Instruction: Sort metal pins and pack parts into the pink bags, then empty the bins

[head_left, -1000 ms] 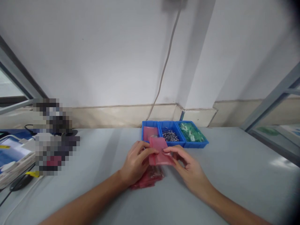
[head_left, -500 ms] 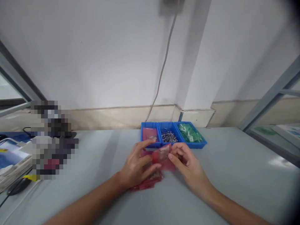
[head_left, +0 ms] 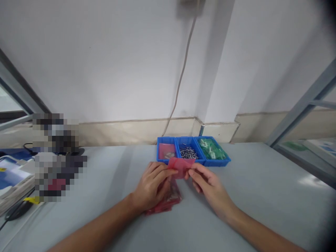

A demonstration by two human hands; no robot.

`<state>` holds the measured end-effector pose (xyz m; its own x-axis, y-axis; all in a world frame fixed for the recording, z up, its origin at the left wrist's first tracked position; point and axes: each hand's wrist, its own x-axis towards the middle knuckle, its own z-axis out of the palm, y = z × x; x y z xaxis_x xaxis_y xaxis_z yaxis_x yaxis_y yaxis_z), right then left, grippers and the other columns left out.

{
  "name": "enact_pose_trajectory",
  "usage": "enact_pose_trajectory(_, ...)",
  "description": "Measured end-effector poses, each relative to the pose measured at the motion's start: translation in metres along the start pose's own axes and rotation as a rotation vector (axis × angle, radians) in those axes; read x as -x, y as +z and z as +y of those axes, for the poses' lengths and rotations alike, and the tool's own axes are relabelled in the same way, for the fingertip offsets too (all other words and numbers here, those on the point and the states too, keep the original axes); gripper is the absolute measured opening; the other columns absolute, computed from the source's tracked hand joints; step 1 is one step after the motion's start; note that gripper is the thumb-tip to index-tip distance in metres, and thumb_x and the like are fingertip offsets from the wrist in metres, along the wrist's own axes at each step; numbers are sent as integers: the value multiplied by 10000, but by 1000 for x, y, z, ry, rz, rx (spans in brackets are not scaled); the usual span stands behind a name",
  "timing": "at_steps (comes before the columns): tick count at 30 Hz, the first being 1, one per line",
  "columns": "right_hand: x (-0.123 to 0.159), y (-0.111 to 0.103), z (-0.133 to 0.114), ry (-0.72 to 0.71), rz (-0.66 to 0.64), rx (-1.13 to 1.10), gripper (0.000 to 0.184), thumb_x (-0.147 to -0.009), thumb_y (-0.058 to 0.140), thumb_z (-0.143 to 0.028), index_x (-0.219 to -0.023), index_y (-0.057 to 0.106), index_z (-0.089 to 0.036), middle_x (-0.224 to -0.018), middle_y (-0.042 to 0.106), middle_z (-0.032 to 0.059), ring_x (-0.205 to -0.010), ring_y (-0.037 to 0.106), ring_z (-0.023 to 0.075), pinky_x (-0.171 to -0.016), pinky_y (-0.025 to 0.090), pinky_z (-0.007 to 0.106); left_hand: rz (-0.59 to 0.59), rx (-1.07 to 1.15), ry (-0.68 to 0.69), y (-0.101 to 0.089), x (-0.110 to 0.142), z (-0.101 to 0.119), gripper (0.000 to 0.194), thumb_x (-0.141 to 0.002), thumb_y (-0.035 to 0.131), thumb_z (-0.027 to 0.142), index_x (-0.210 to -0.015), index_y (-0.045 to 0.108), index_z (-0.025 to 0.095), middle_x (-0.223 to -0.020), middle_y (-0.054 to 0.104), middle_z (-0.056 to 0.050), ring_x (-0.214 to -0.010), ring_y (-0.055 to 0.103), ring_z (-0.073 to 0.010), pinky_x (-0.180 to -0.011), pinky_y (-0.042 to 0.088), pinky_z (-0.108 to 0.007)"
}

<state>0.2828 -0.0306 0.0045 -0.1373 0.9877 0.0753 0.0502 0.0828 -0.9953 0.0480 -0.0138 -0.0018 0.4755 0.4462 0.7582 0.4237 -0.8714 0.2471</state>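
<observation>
A pink see-through plastic bag point(head_left: 181, 164) is stretched between my two hands, in front of the blue bins. My left hand point(head_left: 154, 183) pinches its left side between thumb and fingers. On the right side, my right hand point(head_left: 203, 180) grips the bag's edge with thumb and forefinger. Beneath and beside my left hand lies a pile of similar pink bags point(head_left: 169, 201) on the grey table; small contents show through them, too blurred to name. Part of the pile is hidden by the left hand.
Three joined blue bins stand ahead: one with pink bags point(head_left: 166, 148), one with loose metal screw-like pieces point(head_left: 188, 153), one with green bags point(head_left: 212, 149). Cables, a power strip point(head_left: 19, 189) and a dark computer mouse point(head_left: 19, 209) lie at the left. A wall point(head_left: 126, 70) rises behind the table.
The bag between my hands has been turned and drawn flatter, and its silvery content no longer shows. My left fingers have closed from a spread pose into a pinch on it.
</observation>
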Motion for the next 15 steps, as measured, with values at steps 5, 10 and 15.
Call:
enact_pose_trajectory(5, 1, 1, 3, -13, 18, 39, 391, -991, 631, -609, -909, 652, -227, -674, 432, -50, -591, 394, 125, -530, 319, 250, -18, 25, 39, 5, 3, -4, 504, -1043, 384, 18, -1497, 518, 190, -1113, 735, -103, -1025, 647, -221, -932, 530, -379)
enact_pose_trajectory(10, -1, 0, 2, -13, 42, -18, 367, -976, 666, -600, -1086, 627, -252, -657, 443, -64, -565, 393, 125, -497, 293, 242, -21, 4, 8, 7, 3, -5, 491, -1054, 455, 63, -1527, 484, 191, -1151, 730, -111, -1031, 648, -232, -936, 544, -391)
enact_pose_trajectory(15, 1, 1, -4, -1, 32, -93, 376, -958, 718, -540, -1221, 597, -301, -722, 523, -47, -610, 445, 135, -528, 339, 238, -12, -5, -77, 5, 3, -4, 347, -1017, 618, 147, -1361, 615, 192, -1145, 717, -115, -1055, 616, -261, -935, 544, -421)
